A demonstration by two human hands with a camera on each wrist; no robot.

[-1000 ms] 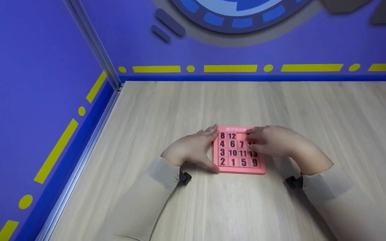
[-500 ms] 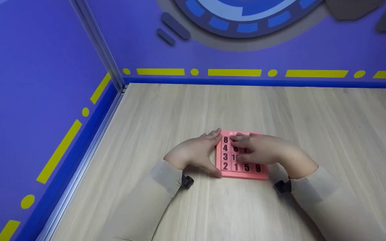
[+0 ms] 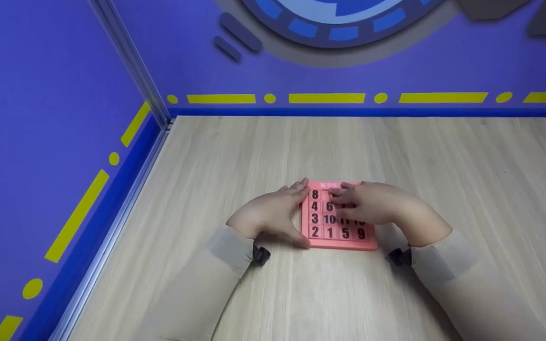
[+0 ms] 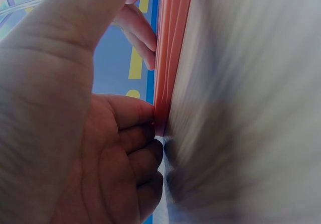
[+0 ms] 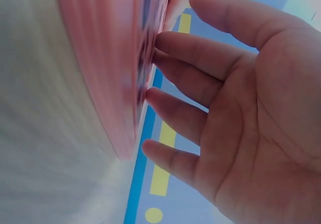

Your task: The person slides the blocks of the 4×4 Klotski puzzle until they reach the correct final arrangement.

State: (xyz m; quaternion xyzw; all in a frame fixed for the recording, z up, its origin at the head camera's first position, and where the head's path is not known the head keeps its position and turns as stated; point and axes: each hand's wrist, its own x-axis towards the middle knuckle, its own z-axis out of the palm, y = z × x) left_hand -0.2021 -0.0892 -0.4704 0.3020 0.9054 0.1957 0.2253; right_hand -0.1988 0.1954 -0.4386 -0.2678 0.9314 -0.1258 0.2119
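Observation:
A pink sliding number puzzle [image 3: 341, 244] lies flat on the wooden table, black numerals on its square tiles. My left hand [image 3: 275, 213] holds its left side, thumb at the near corner and fingers at the far one. In the left wrist view the index fingertip presses against the frame's end. My right hand [image 3: 372, 202] reaches over the upper right tiles with fingers extended. The right wrist view shows fingertips [image 5: 159, 40] on the tile faces and the thumb raised away. To the right of the 8 tile [image 3: 315, 194] a bare pink slot shows; several tiles beyond are hidden under the right hand.
The light wooden table [image 3: 235, 156] extends around the puzzle on all sides. Blue panels [image 3: 64, 85] with yellow dashes stand along the left and the back, joined by a metal corner post [image 3: 133, 61]. Black wrist cameras sit under both sleeves.
My right hand has moved left across the top row and then slightly back right. The 12 tile, seen beside the 8 earlier, no longer shows there. My left hand keeps its hold.

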